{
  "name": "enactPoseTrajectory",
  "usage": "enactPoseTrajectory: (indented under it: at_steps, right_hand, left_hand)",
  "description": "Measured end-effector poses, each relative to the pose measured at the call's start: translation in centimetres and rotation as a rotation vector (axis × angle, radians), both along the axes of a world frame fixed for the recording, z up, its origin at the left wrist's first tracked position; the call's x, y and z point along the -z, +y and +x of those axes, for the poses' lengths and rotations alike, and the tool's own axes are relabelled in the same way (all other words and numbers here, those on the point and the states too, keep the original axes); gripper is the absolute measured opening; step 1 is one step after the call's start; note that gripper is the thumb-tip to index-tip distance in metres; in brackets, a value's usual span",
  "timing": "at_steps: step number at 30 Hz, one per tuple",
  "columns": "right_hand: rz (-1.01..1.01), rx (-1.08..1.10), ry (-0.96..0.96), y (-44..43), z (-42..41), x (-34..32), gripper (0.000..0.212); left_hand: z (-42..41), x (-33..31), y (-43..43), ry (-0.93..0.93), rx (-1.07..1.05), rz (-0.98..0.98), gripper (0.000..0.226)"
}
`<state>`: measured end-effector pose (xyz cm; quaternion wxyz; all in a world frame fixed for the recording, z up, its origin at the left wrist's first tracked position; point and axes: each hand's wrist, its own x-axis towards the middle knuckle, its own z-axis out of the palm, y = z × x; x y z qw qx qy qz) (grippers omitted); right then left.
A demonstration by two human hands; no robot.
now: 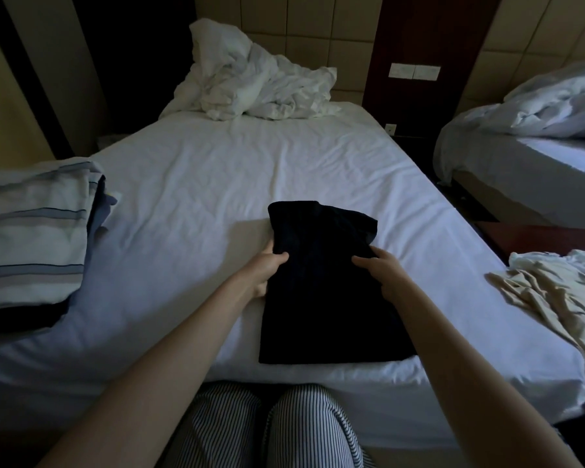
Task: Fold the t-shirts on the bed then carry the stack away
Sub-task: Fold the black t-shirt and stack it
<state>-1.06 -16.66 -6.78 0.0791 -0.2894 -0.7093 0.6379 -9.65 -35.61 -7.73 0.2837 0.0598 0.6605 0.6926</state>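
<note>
Both hands, left hand [265,266] and right hand [384,270], grip the half-folded black t-shirt [325,298] on the bed [217,170]

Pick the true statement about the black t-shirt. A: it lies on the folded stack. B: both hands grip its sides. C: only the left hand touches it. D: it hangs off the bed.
B: the left hand and the right hand each grip one side of the black t-shirt, which rests on the bed.
</note>
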Motion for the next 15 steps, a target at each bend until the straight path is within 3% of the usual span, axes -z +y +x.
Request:
enactPoseTrajectory:
  at_steps: [15]
  right_hand:
    - [-0.095,-0.14,0.37,-11.3,1.0,-7.5,0.027]
  left_hand:
    - [0.8,-8.4,-12.2,0.281,0.008,0.074,0.05]
